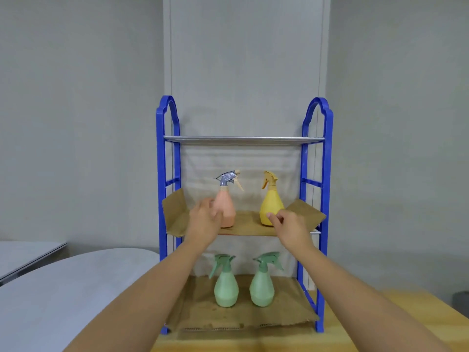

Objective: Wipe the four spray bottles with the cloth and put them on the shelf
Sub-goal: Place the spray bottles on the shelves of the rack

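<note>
1. blue shelf (325, 174), centre of the frame: an upright rack with two arched side frames, standing on a wooden table (431, 323) at the lower right.
2. top tier (243, 140), a metal shelf across the middle of the frame, carrying nothing visible.
3. middle tier, lined with brown cardboard (177, 212) whose ends fold upward at left and right; two bottles stand upright on it, apart from each other.
4. pink spray bottle (225, 207), left of centre on the middle tier, with a grey trigger head and a pale nozzle pointing to the right of the frame.
5. yellow spray bottle (272, 201), right of centre on the middle tier, trigger facing the left of the frame.
6. left hand (204, 219), reaching in from the lower left; its fingers lie loosely curved against the left side of the pink spray bottle, touching it, not wrapped round it.
7. right hand (289, 224), reaching in from the lower right; fingers loosely curled and holding nothing, fingertips just beside the base of the yellow spray bottle. whether they touch it cannot be told.
8. bottom tier, also lined with cardboard; two green spray bottles (226, 288) (262, 285) stand upright side by side, near each other but not touching.
9. grey rounded table (63, 288), lower left of the frame, beside the shelf.
10. pale wall (76, 97) behind, filling the upper frame.
</note>
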The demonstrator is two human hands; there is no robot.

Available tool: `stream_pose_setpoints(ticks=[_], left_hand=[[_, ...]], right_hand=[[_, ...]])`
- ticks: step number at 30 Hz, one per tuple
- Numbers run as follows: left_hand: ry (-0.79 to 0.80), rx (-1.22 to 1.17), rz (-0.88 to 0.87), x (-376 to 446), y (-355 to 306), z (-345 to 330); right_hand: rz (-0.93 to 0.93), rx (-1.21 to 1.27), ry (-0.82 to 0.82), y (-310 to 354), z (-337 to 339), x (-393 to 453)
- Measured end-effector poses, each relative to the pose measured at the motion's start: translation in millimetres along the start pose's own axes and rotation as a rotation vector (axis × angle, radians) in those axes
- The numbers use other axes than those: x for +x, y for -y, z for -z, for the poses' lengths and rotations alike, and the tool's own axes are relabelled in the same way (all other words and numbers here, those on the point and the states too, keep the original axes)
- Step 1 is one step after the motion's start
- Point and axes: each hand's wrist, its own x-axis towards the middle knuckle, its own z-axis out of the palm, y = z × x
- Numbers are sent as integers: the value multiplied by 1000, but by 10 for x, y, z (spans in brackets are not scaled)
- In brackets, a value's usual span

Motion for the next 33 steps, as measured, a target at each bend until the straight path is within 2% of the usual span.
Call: stream_pose_setpoints(ticks=[3, 5, 9, 13, 16, 18, 21, 24, 29, 33], left_hand=[[60, -53, 104, 258, 103, -103], [187, -134, 186, 415, 200, -170], [391, -298, 298, 617, 274, -279], [397, -406, 259, 674, 330, -425], [410, -406, 241, 725, 385, -461], [385, -341, 226, 723, 378, -472], [292, -143, 217, 700, 316, -541], [252, -116, 217, 679, 250, -594], [385, -282, 275, 658, 187, -516], [392, -297, 239, 647, 181, -489]], right_hand=[[-30, -76, -133, -26, -96, 261], [-114, -161, -105, -59, -179, 410], [-222, -57, -9, -170, -409, 658], [-268, 76, 32, -316, -585, 819], [-249, -28, 6, -349, -617, 819], [-235, -120, -19, -328, -605, 805], [-205, -121, -20, -305, -595, 789], [-183, -105, 15, -306, -593, 791], [-176, -191, 50, -231, -624, 762], [-184, -215, 43, -203, -626, 728]])
